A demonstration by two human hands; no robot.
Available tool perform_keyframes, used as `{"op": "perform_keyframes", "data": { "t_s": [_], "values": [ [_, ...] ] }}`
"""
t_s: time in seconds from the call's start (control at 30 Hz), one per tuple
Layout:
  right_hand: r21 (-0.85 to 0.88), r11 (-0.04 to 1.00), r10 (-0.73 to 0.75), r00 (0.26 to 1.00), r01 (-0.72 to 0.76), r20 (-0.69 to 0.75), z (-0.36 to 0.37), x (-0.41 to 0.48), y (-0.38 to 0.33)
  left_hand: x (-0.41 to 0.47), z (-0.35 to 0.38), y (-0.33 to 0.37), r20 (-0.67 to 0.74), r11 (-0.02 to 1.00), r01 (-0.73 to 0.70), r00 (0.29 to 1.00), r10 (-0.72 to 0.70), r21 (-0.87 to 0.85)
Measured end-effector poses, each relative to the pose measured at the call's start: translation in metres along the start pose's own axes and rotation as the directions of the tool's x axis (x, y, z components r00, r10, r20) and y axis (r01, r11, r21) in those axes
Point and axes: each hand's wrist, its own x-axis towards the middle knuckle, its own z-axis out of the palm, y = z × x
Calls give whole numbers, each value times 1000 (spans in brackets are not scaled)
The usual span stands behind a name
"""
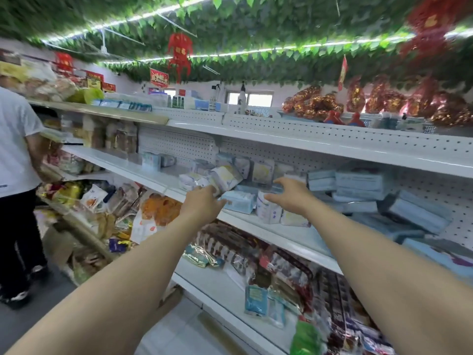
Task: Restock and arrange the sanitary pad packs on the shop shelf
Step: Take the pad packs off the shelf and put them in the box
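Left hand (pixel 202 202) and right hand (pixel 290 192) stretch forward side by side, left fingers blurred, right fingers spread.

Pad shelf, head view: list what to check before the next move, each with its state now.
1. Left hand has a firm hold on the tilted white pack: cannot tell, blurred.
2. Right hand free: ok, fingers spread, holding nothing.
3. Tilted white pack upright: not ok, it leans.
4. Blue packs at right squared up: not ok, some lie slanted.
5. Bare room along the shelf front: ok.
6. Other person clear of both arms: ok, standing apart at left.
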Motion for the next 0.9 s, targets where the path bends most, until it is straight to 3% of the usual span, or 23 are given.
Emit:
{"op": "perform_keyframes", "data": {
  "t_s": [0.3, 0.6, 0.77, 0.9],
  "values": [
    [103, 995, -1, 1000, 3, -20, 56, 170, -50, 156, -19, -81, -25, 995, 54, 998, -52, 82],
    [133, 990, 55, 998, -53, -13, 106, 278, -75, 259, -6, -153, -20, 997, 75, 997, -75, 14],
    [16, 995, 104, 990, -103, -95, 110, 304, -72, 315, 14, -162, 19, 999, -21, 1000, 22, -24],
    [43, 983, 184, 963, -179, -195, 109, 305, -58, 354, 29, -140, 98, 989, -127, 986, 135, -81]
  ]
}}
